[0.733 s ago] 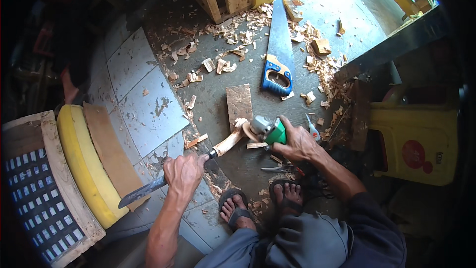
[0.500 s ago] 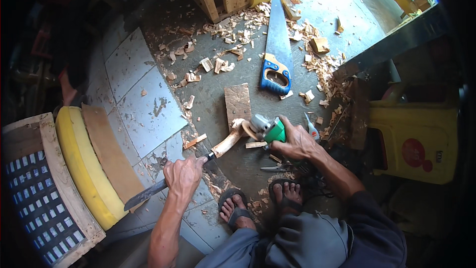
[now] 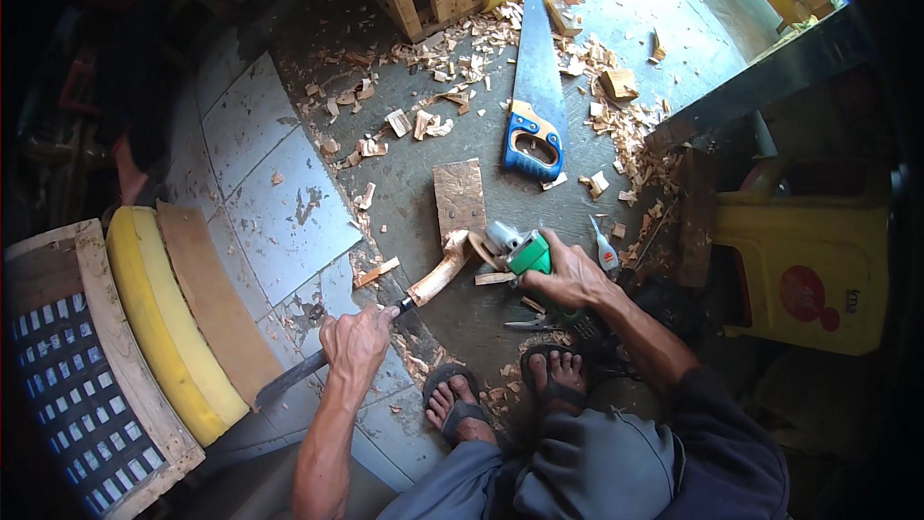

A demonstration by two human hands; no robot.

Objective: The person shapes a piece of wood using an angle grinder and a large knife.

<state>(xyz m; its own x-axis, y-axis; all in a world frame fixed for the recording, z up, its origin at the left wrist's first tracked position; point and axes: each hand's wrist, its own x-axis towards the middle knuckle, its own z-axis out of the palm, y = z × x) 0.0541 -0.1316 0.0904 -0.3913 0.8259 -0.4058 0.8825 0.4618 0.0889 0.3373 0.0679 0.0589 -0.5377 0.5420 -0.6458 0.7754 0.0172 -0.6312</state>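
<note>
My left hand [image 3: 356, 342] is closed around the blade of a large machete [image 3: 291, 382], close to where it joins the handle. The blade's dark tip points to the lower left. Its curved, pale wooden handle [image 3: 439, 276] reaches up and right to the lower end of a wood block [image 3: 460, 195] on the floor. My right hand [image 3: 579, 281] grips a green angle grinder [image 3: 531, 255]. The grinder's tan disc [image 3: 481, 249] is at the handle's far end; whether they touch I cannot tell.
A blue-handled handsaw [image 3: 536, 125] lies ahead among wood shavings [image 3: 481, 48]. Near my right hand are a small white bottle [image 3: 605, 248] and pliers [image 3: 532, 325]. A yellow stool [image 3: 808, 260] stands right; a yellow cushion [image 3: 173, 327] and wooden-framed crate [image 3: 87, 376] stand left.
The machete has rolled slightly, so its blade looks narrower and its tip sits a little further right. The grinder has tilted a little beside the handle's end.
</note>
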